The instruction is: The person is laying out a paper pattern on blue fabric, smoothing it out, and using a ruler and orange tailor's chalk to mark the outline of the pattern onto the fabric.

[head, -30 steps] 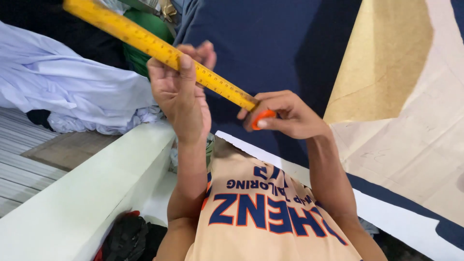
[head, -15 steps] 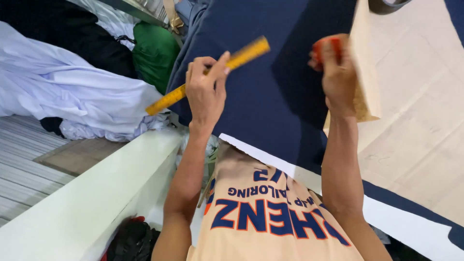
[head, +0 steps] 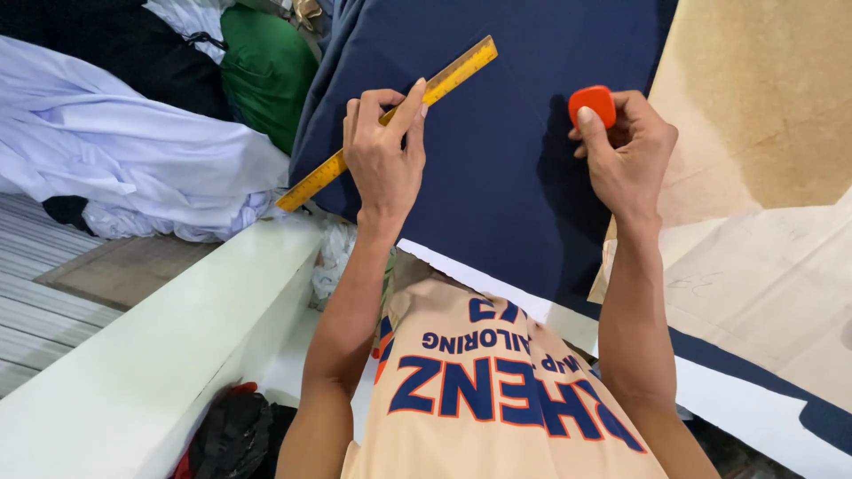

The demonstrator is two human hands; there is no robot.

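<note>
My left hand [head: 383, 160] grips a long yellow ruler [head: 453, 75] that slants from lower left to upper right over the edge of a dark navy cloth [head: 497, 168] spread on the table. Its fingers press the ruler against the cloth. My right hand [head: 626, 155] is closed on a small orange-red piece of tailor's chalk [head: 592, 104], held between thumb and fingers just above the navy cloth's right part. The two hands are about a hand's width apart.
Tan pattern paper [head: 754, 106] lies to the right of the cloth. A pile of white cloth [head: 133, 168], a green garment [head: 266, 71] and dark clothes lie at the left. A white ledge [head: 160, 346] runs along the lower left, with a dark bag [head: 231, 435] below it.
Both hands have come down from the raised position. The ruler has tilted and now rests on the navy cloth; the chalk hand has moved apart to the right and lowered toward the cloth.
</note>
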